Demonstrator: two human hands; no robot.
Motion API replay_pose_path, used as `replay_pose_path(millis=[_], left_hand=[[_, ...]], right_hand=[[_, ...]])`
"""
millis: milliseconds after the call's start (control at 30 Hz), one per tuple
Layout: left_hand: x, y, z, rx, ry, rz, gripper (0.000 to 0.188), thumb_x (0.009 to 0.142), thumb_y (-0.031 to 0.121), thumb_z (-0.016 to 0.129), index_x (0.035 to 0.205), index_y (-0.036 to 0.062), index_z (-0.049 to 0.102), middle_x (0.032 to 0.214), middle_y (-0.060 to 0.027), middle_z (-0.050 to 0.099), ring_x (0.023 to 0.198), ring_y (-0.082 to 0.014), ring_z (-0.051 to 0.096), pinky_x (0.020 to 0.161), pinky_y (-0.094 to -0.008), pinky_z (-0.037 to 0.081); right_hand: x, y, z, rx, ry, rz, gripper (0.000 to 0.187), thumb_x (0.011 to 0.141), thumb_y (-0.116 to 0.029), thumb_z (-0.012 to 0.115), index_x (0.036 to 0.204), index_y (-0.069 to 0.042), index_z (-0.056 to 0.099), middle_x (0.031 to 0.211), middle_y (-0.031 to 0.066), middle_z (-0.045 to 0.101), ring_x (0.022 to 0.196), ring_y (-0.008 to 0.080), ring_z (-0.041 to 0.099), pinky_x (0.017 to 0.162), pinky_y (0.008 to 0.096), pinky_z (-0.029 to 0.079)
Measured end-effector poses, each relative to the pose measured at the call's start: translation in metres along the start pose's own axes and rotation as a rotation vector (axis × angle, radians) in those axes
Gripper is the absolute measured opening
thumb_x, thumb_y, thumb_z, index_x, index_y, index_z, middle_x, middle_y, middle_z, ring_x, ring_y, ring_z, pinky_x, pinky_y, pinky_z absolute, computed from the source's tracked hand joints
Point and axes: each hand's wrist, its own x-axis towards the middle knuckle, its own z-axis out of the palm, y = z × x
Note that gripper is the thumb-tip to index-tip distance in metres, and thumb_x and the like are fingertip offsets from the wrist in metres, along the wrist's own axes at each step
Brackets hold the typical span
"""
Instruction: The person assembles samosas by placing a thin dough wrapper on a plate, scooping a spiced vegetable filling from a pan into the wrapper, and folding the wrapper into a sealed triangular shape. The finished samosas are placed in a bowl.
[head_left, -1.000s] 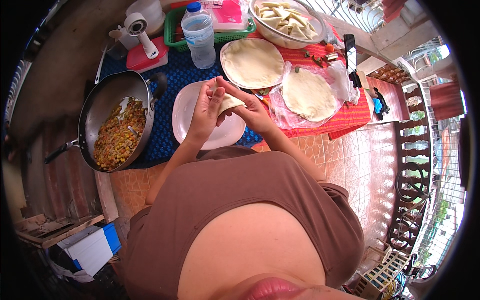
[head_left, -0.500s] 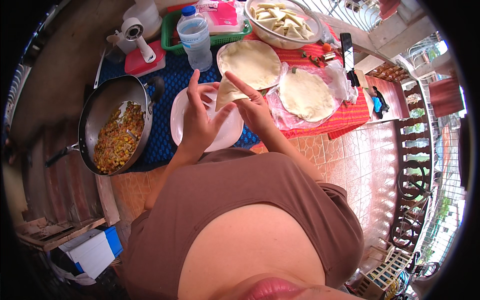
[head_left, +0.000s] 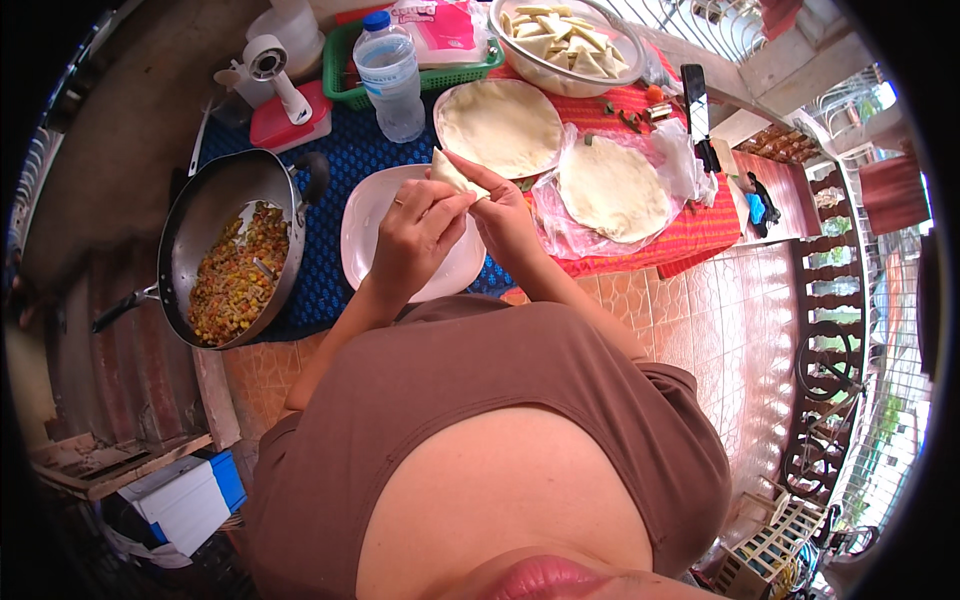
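Note:
A small pale samosa (head_left: pixel 455 174), a folded dough wrapper, is held up over the pinkish-white plate (head_left: pixel 362 215). My left hand (head_left: pixel 415 232) is closed with its fingertips pressed on the samosa's near side, and a ring shows on one finger. My right hand (head_left: pixel 507 222) grips the samosa from the right, index finger along its far edge. Fingers hide the lower part of it. Beyond lie a stack of round dough sheets (head_left: pixel 500 125) on a plate and another round sheet (head_left: pixel 612 190) on clear plastic. To the left, a wok (head_left: pixel 178 235) holds a cooked corn-and-vegetable filling (head_left: pixel 240 275).
A bowl (head_left: pixel 632 70) of folded triangular samosas stands at the far side. Beside it are a green basket (head_left: pixel 345 95), a water bottle (head_left: pixel 392 90) and a red-lidded container (head_left: pixel 290 125). A phone on a stand (head_left: pixel 694 105) rises at the right edge of the red striped cloth (head_left: pixel 710 215).
My left hand, with fingers spread beside the samosa before, has closed onto it. The samosa has tilted and shifted slightly in my right hand.

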Motion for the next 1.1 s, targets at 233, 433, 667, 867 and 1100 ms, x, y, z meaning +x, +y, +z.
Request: replay_pose_path(millis=[233,433,667,867,1100], left_hand=[[-0.011,-0.002,0.001,-0.263,0.002,-0.295,0.019,0.081,0.01,0.069,0.099,0.0045,0.065,0.089,-0.0051,0.056,0.082,-0.0174,0.056,0.072,-0.0293,0.047],[-0.017,-0.025,0.016,-0.82,-0.008,-0.857,0.03,0.092,0.03,0.061,0.106,0.0031,0.057,0.08,-0.0002,0.056,0.066,-0.0044,0.049,0.059,-0.0204,0.043],[-0.025,-0.025,0.018,-0.899,-0.166,-0.937,0.032,0.095,0.04,0.052,0.101,0.0086,0.058,0.074,0.0043,0.056,0.055,0.0,0.042,0.048,-0.0155,0.033],[-0.021,-0.019,0.02,-0.948,-0.198,-0.944,0.032,0.097,0.04,0.048,0.101,0.0098,0.056,0.068,0.0057,0.052,0.054,0.0004,0.043,0.046,-0.0147,0.032],[-0.023,-0.027,0.016,-0.908,-0.201,-0.962,0.028,0.096,0.035,0.052,0.096,0.0071,0.056,0.063,0.002,0.052,0.05,-0.0019,0.046,0.042,-0.0176,0.035]], right_hand=[[-0.001,0.008,-0.01,0.053,0.048,0.001,0.05,0.079,0.005,0.061,0.128,0.0,0.052,0.122,0.0114,0.059,0.107,0.0146,0.058,0.092,0.0266,0.045],[-0.004,0.003,0.008,0.107,0.077,-0.033,0.063,0.074,0.005,0.067,0.132,-0.001,0.045,0.114,0.0091,0.061,0.101,0.0143,0.059,0.089,0.0275,0.047],[-0.008,0.017,-0.003,-0.106,0.106,-0.199,0.023,0.076,0.005,0.067,0.09,-0.005,0.051,0.086,0.001,0.052,0.082,0.0098,0.055,0.074,0.0258,0.049],[-0.013,0.022,-0.006,-0.137,0.13,-0.256,0.02,0.077,0.006,0.065,0.077,-0.006,0.049,0.086,0.0003,0.053,0.083,0.0095,0.055,0.077,0.0243,0.047],[-0.024,0.008,-0.027,-0.025,0.009,0.069,0.024,0.08,0.002,0.068,0.101,-0.003,0.057,0.105,0.0059,0.057,0.1,0.0135,0.058,0.091,0.0282,0.046]])
